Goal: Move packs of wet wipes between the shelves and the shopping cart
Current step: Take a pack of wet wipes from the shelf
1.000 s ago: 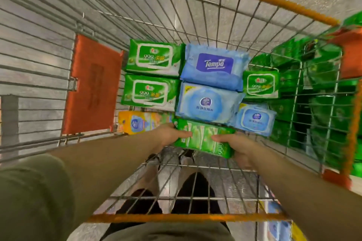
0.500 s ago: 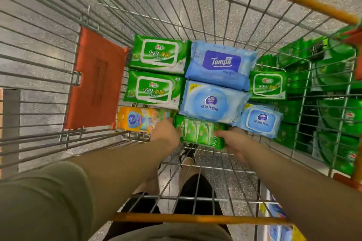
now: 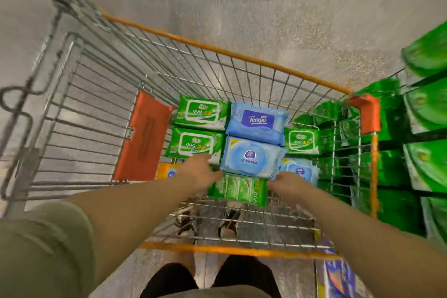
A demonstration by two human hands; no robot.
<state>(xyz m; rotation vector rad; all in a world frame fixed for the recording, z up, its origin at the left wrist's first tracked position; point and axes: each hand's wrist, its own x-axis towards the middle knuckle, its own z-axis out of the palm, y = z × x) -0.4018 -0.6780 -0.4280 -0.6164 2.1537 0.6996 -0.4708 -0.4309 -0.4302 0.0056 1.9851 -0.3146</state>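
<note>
Both hands (image 3: 202, 172) (image 3: 289, 185) have loosened, grip open beside striped green multipack (image 3: 238, 189)

Wipes packs (image 3: 251, 156) fill the cart (image 3: 225, 53) floor's far half; the near wire floor lies bare.

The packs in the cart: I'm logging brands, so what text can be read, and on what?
"Tempo": blue pack.
"999": far green pack, near green pack, small green pack.
"80": near green pack's corner.
Pale blue pack, orange panel: print too blurred.
</note>
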